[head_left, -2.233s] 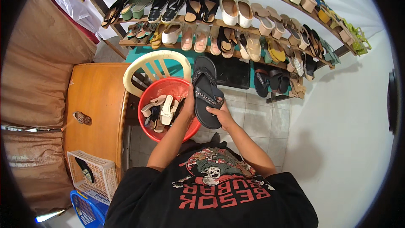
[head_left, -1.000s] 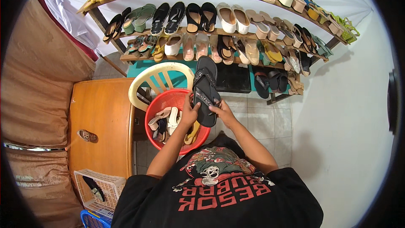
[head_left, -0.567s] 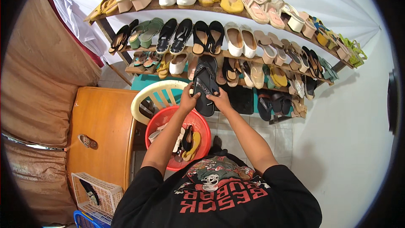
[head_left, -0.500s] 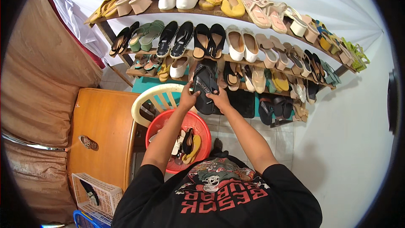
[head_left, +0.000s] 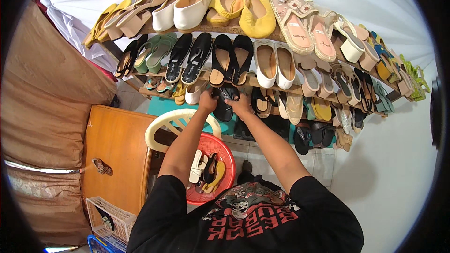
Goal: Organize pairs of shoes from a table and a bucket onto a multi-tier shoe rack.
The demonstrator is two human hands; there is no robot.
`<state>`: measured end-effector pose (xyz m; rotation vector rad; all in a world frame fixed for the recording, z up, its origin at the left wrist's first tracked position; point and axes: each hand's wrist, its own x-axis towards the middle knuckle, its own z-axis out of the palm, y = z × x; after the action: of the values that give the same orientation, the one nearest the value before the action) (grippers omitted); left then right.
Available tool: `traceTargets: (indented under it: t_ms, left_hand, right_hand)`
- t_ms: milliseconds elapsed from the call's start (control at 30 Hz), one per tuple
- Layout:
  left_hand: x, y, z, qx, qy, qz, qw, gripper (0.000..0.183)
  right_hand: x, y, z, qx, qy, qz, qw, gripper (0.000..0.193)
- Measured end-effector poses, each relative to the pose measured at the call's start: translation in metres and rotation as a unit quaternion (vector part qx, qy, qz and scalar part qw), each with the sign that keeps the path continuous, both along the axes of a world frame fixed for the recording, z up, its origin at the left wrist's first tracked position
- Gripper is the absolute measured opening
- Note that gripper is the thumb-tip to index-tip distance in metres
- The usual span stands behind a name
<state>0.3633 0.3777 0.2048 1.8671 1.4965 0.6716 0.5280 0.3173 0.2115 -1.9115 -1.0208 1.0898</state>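
Between my two hands is a pair of black thong sandals (head_left: 223,108), at the third shelf row of the shoe rack (head_left: 185,78). My left hand (head_left: 207,101) grips their left side, and my right hand (head_left: 241,105) is closed on their right side with the thumb over the straps. The far ends of the sandals are hidden under the plank above. White flats (head_left: 194,93) sit just left of my left hand. Black-strapped shoes (head_left: 260,101) stand to the right of my right hand. Directly above are black slingback shoes (head_left: 230,61).
A red plastic basket (head_left: 228,159) holding several shoes rests on a cream chair (head_left: 154,131) below my left forearm. At left stands a wooden table (head_left: 117,152) with one patterned shoe (head_left: 101,166). A white crate (head_left: 96,206) is at lower left. A white wall (head_left: 398,173) bounds the right.
Both hands have pushed the black thong sandals forward, away from my body, to the third shelf row. My view has moved closer to the rack.
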Motion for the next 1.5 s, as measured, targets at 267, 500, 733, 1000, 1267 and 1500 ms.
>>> traceTargets:
  t_ms: [267,500,733,1000,1267,1500]
  left_hand:
    - [0.019,-0.001,-0.039,0.058,-0.003,0.027,0.998,0.057]
    - [0.026,0.0,-0.038,0.054,-0.049,0.052,0.996,0.05]
    - [0.02,-0.001,-0.029,0.026,-0.043,0.049,0.998,0.047]
    - [0.023,-0.006,-0.046,0.083,-0.028,0.068,0.994,0.052]
    - [0.028,-0.001,-0.034,0.131,-0.008,0.051,0.99,0.046]
    - [0.016,0.014,-0.039,0.147,-0.026,0.062,0.987,0.047]
  right_hand:
    - [0.012,0.014,-0.073,0.125,0.004,-0.005,0.992,0.053]
    - [0.019,0.013,-0.073,0.022,0.036,-0.026,0.999,0.043]
    - [0.013,0.012,-0.063,0.022,-0.037,-0.002,0.999,0.045]
    - [0.012,0.015,-0.052,0.09,-0.1,-0.02,0.991,0.048]
    - [0.018,0.022,-0.07,0.097,0.0,-0.02,0.995,0.049]
    - [0.002,0.031,-0.056,0.028,-0.053,-0.016,0.998,0.052]
